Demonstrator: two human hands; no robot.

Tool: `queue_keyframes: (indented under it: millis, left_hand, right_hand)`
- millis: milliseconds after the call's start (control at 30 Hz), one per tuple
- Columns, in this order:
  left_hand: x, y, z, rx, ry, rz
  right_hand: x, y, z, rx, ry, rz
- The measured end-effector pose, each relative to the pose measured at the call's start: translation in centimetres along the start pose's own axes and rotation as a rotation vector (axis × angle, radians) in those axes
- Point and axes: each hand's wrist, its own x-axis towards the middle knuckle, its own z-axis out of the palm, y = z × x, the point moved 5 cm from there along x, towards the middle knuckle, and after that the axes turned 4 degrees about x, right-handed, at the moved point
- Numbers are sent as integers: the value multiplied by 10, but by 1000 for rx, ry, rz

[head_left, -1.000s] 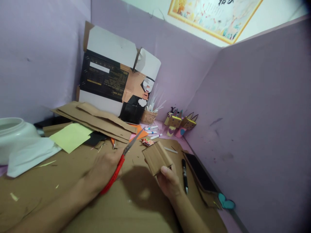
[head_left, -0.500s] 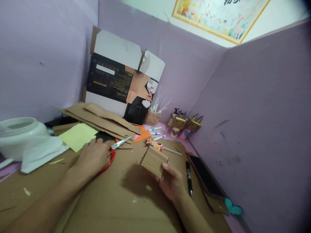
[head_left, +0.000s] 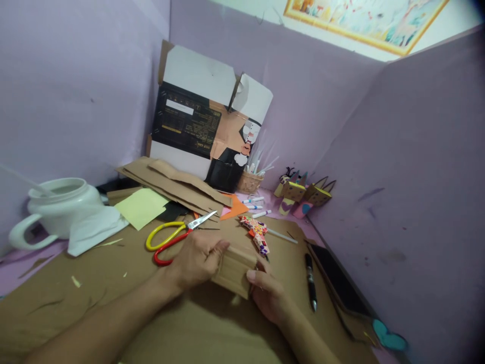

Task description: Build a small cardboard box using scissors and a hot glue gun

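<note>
Two hands (head_left: 199, 260) (head_left: 269, 290) grasp the cardboard piece (head_left: 234, 273) between them; it seems boxlike, underside hidden.

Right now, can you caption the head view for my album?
Left hand and right hand hold brown cardboard near colourful scissors.

Dim overall; white upper wall (head_left: 441, 28) brightest. Soft shadow beneath cardboard piece (head_left: 234, 272). Top-right corner darkened; fine text on black panel (head_left: 185, 124) illegible.

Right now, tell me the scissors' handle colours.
One yellow handle, one red handle; the head view shows them.
</note>
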Motion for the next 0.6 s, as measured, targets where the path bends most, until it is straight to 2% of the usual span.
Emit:
queue_keyframes:
  millis: [100,167,267,367,433,500,600]
  left_hand:
    - [1,-9,6,-362,-103,-181]
    - [2,-16,8,-581,-83,-273]
    - [7,-36,-3,-656,140,-360]
    - [10,-57,-22,-541,335,-434]
    - [10,-63,-34,-469,406,-459]
    - [9,-59,-38,-427,383,-464]
    - [6,-41,-22,-470,153,-405]
  right_hand:
    - [-2,-1,1,-8,-24,17]
    - [-3,0,0,15,-29,51]
    - [-3,-1,-1,49,-18,76]
    - [-2,-3,-1,69,2,74]
    - [-1,-5,-1,75,11,72]
    - [0,-7,-2,84,26,56]
    - [1,-12,-4,117,70,6]
